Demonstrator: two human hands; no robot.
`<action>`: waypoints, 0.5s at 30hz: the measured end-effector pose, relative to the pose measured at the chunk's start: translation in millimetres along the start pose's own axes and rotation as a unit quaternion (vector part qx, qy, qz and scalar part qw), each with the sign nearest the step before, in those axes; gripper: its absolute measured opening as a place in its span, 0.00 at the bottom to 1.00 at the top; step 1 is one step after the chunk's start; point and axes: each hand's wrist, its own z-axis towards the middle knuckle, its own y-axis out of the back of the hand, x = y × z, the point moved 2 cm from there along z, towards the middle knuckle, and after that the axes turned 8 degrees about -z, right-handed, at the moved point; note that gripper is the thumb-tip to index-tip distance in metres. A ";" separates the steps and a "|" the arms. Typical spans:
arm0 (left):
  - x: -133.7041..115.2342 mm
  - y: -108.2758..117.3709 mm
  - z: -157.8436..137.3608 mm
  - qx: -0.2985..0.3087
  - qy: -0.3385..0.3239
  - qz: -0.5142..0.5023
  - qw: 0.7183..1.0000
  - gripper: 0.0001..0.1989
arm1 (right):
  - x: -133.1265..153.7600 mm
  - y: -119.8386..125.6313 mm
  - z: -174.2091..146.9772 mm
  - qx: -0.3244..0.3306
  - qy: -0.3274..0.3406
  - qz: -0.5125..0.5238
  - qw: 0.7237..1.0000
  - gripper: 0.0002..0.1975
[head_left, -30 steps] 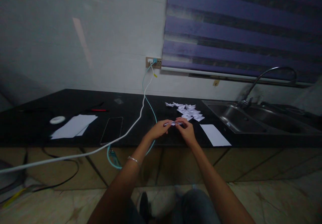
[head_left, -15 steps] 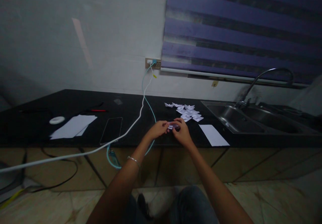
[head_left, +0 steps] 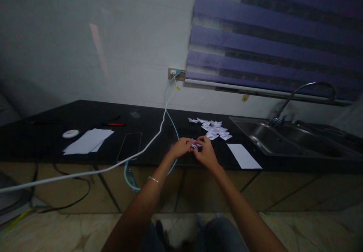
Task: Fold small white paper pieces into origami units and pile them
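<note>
Between my two hands is a small folded piece of white paper (head_left: 195, 145), held just above the front part of the black counter. My left hand (head_left: 182, 147) pinches its left side, and my right hand (head_left: 206, 153) grips its right side with thumb and fingers. The fingers hide much of the paper, so its exact shape is unclear. Behind my hands lies a cluster of several folded white paper boats (head_left: 214, 129). A flat white sheet of paper (head_left: 244, 156) rests right of my right hand, near the counter's front edge.
On the left lie a stack of white paper (head_left: 87, 141), a round white object (head_left: 70, 133), a red pen (head_left: 116, 124) and a phone (head_left: 129, 146). A white cable (head_left: 153, 140) crosses the counter from the wall socket (head_left: 177, 74). A steel sink (head_left: 272, 140) is at right.
The view has shifted slightly, so the scene sits a little further right. Both hands stay on the folded paper, with the right fingers now closer in over it.
</note>
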 end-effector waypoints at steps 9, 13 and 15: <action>7.2 -1.1 1.9 0.002 0.012 -0.014 1.000 0.25 | -8.0 -4.2 5.6 0.002 0.012 0.035 0.999 0.06; 6.7 -1.1 2.3 -0.003 0.006 -0.018 1.000 0.26 | -3.4 -1.2 4.1 0.007 0.030 -0.010 0.999 0.08; 6.7 -1.0 2.7 -0.010 0.020 -0.016 1.000 0.28 | 1.1 2.0 2.6 0.018 0.044 -0.056 0.997 0.08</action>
